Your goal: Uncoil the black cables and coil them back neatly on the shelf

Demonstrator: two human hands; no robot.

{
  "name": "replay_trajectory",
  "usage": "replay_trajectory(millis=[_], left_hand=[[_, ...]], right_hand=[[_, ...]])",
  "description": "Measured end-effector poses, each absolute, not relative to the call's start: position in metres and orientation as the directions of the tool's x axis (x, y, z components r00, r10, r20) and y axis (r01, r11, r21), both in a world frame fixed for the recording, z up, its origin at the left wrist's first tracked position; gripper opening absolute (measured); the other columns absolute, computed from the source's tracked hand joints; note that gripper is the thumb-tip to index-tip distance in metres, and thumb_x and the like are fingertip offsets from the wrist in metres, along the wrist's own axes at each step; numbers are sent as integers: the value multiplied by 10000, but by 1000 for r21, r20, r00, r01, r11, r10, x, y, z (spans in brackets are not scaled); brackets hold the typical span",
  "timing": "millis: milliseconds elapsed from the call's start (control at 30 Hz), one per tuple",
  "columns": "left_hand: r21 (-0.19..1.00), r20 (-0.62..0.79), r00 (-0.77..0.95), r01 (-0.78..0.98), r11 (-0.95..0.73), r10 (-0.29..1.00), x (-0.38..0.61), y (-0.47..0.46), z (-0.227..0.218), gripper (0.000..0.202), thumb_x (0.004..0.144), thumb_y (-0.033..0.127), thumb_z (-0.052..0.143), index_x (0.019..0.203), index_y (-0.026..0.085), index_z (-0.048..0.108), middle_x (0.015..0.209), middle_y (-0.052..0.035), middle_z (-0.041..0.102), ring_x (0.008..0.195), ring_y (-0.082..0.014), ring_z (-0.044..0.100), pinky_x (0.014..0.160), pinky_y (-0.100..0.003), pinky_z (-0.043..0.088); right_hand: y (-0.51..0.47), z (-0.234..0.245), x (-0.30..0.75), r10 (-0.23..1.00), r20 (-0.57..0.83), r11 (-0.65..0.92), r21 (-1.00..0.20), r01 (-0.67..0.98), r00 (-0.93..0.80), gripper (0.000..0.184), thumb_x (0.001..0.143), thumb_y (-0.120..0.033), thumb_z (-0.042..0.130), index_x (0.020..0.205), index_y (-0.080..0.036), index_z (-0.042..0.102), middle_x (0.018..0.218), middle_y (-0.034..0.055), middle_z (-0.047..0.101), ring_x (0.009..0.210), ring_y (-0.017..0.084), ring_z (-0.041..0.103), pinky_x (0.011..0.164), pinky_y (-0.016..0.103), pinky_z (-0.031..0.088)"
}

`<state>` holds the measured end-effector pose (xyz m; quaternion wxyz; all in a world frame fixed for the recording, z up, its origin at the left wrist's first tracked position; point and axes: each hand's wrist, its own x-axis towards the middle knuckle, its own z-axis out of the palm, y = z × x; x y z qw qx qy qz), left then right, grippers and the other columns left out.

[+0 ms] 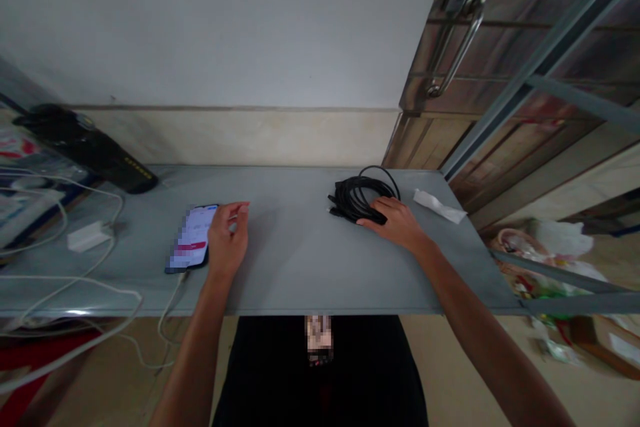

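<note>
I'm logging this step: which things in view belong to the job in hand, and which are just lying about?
Likely in the job:
coiled black cable, held by the right hand

Likely just lying about:
phone, left hand at its edge, contact unclear
white adapter
black bottle-like object
crumpled white strip

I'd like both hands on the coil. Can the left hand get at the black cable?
Probably yes: only grey tabletop shows between the left hand and the black cable, though the right hand covers part of it.
</note>
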<state>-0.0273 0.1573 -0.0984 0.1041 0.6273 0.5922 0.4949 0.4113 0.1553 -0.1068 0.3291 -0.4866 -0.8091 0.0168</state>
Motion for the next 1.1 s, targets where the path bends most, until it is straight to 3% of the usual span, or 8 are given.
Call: replay_trajectory(millis=[400,633,733,933,1100], left_hand=[[723,487,-210,642,-256,848,-27,159,-99,397,1093,597,579,1180,245,741,1226,-127,794,1129,-311,776,1014,-504,635],[726,486,-198,633,-268,851,-29,159,-100,365,1095,561,593,1194,245,748,1245,-130,794,1131,-304,772,1021,-503,632],[724,491,-198,635,-271,848,-29,159,-100,358,1094,552,596,1186,242,749,1240,-128,794,1128,-296,768,1016,-489,629],[739,483,-207,617,-270,851,-28,159,-100,373,1085,562,594,1185,232,738,1241,-132,792,1138,-292,762,1020,-472,623],[762,467,-221,592,-263,856,-28,158,-100,405,1084,569,596,1199,206,733,1252,-152,787,1148,-300,754,1036,-484,600]], right_hand=[[153,-107,409,830,513,475,-443,760,-220,430,1138,-643,528,1028,-273,717,974,94,792,959,308,763,904,448,606],[152,-105,406,841,527,430,-510,745,-125,468,1131,-703,495,1042,-280,676,1012,89,796,975,307,768,907,440,593],[151,-102,407,856,513,396,-569,721,-65,498,1124,-740,475,976,-290,628,888,55,759,864,283,756,818,404,580],[152,-88,407,856,482,314,-771,554,186,512,1141,-739,441,909,-292,531,763,18,704,671,219,690,676,378,542],[157,-49,402,776,457,397,-890,225,436,530,1078,-794,539,910,-305,424,691,-70,495,473,130,437,419,295,345]])
